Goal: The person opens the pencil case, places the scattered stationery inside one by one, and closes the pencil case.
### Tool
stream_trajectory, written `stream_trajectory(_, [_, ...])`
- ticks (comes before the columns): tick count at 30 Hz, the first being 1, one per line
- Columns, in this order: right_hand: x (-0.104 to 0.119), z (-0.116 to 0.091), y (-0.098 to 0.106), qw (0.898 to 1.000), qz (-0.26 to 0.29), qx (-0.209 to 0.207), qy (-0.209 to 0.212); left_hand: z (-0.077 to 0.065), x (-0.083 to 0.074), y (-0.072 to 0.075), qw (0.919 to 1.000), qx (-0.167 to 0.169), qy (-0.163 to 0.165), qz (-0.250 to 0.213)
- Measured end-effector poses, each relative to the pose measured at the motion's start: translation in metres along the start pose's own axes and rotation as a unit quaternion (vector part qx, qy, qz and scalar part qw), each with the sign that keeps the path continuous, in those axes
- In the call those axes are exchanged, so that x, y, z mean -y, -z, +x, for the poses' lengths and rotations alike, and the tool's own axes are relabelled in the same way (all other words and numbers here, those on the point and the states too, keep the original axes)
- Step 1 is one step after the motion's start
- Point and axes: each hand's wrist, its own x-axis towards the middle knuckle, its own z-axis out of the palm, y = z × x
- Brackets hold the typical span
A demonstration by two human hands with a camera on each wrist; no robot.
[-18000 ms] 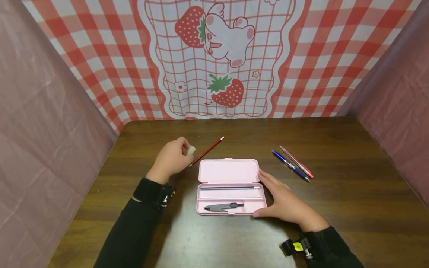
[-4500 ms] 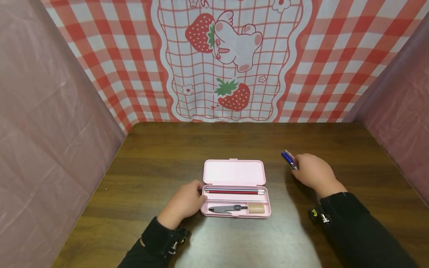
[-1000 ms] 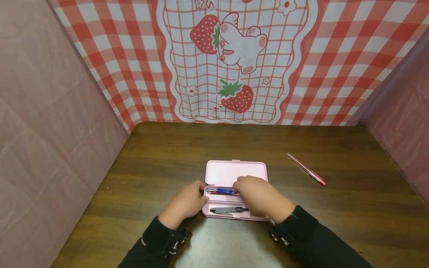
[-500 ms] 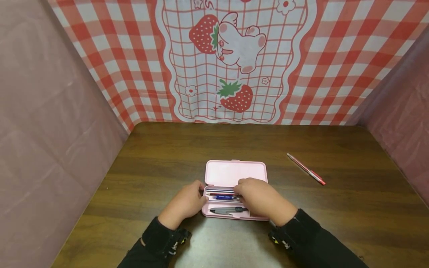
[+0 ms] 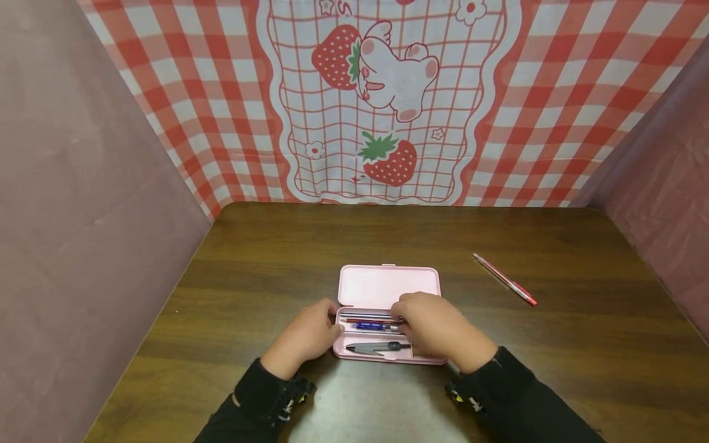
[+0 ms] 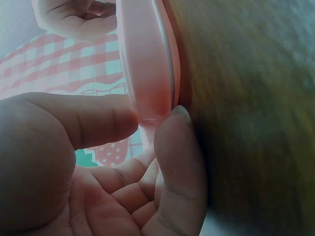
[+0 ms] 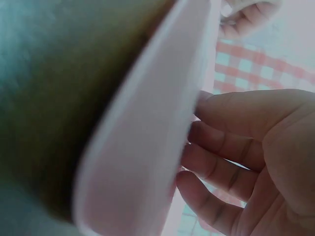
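Observation:
An opened pink pencil case (image 5: 389, 285) lies on the table with its lid laid back. My left hand (image 5: 301, 338) pinches its left end; in the left wrist view, thumb and finger (image 6: 179, 167) sit either side of the wall. My right hand (image 5: 437, 323) reaches over the right side, its fingertips at the blue pen (image 5: 368, 326). In the right wrist view those fingers (image 7: 221, 147) are spread and lightly bent, their tips partly hidden by the wall. Beside the pen lies a red pencil (image 5: 354, 320) with a dark striped pencil. A grey compass (image 5: 373, 348) occupies the front compartment.
A red pen (image 5: 505, 279) lies on the brown wooden table (image 5: 266, 246), right of the case. A red-and-white checked cloth (image 5: 205, 80) hangs behind, and pink cloth (image 5: 72, 246) hangs at both sides.
Over the last second, the blue pen has come down onto the front side of the pencil compartment. My right hand has since slid slightly right along it. Earlier, the eraser and red pencil went in.

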Motion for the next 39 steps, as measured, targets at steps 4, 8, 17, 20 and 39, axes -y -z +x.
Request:
stream_trajectory(4, [-0.011,-0.007,0.015,0.999,0.017,-0.035,-0.022,0.001,0.001,0.0,1.0,0.0,0.0,0.0])
stream_trajectory(8, [-0.028,-0.016,0.032,0.995,0.031,-0.073,-0.06,0.001,0.001,0.001,1.0,0.002,0.001,-0.004])
stream_trajectory(17, [-0.064,-0.03,0.047,0.989,0.028,-0.079,-0.123,0.001,0.002,0.001,0.9999,0.007,0.003,-0.012])
stream_trajectory(20, [-0.081,-0.036,0.045,0.986,0.031,-0.076,-0.147,0.002,0.002,0.001,0.9999,0.007,0.003,-0.013])
stream_trajectory(39, [-0.173,-0.062,0.032,0.966,0.069,-0.035,-0.248,0.002,0.002,0.0,0.9999,0.002,-0.012,-0.006])
